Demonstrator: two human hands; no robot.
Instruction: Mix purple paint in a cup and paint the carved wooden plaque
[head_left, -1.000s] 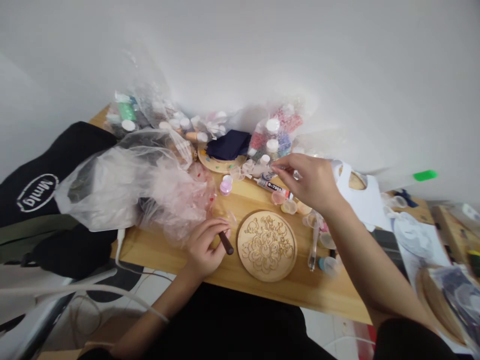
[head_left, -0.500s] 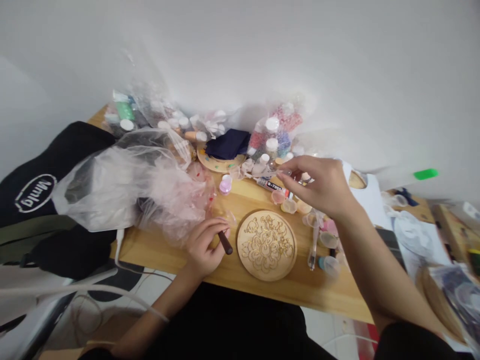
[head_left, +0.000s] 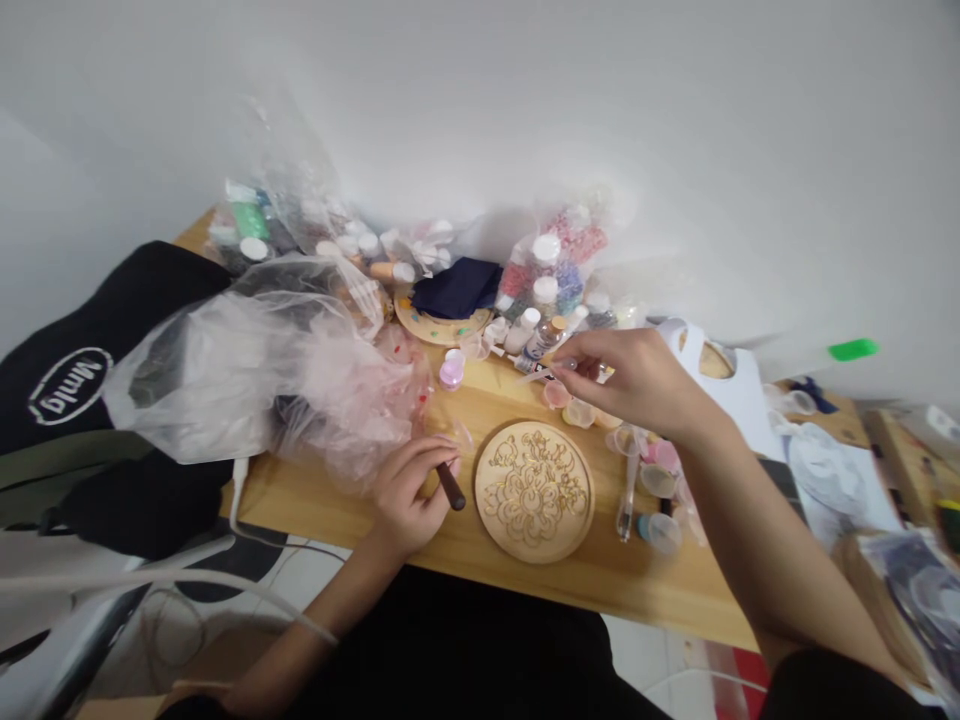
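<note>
A round wooden disc (head_left: 534,489) with a carved gold floral pattern lies on the wooden table (head_left: 600,580) in front of me. My left hand (head_left: 407,493) rests just left of the disc, closed around a dark brown stick-like tool (head_left: 451,486). My right hand (head_left: 634,380) hovers behind the disc, above small paint cups (head_left: 577,410), with its fingers pinched on a small clear thing I cannot make out. A glue tube lies mostly hidden under this hand.
A crumpled clear plastic bag (head_left: 262,370) fills the table's left part, over a black bag (head_left: 82,370). Small bottles and bead bags (head_left: 547,270) line the wall. A paint-spotted wooden disc (head_left: 439,325) carries a dark cloth. White paper and other discs lie to the right.
My right hand has shifted right and toward me, from over the bottles to above the paint cups, carrying its small clear thing. My left hand has stayed still.
</note>
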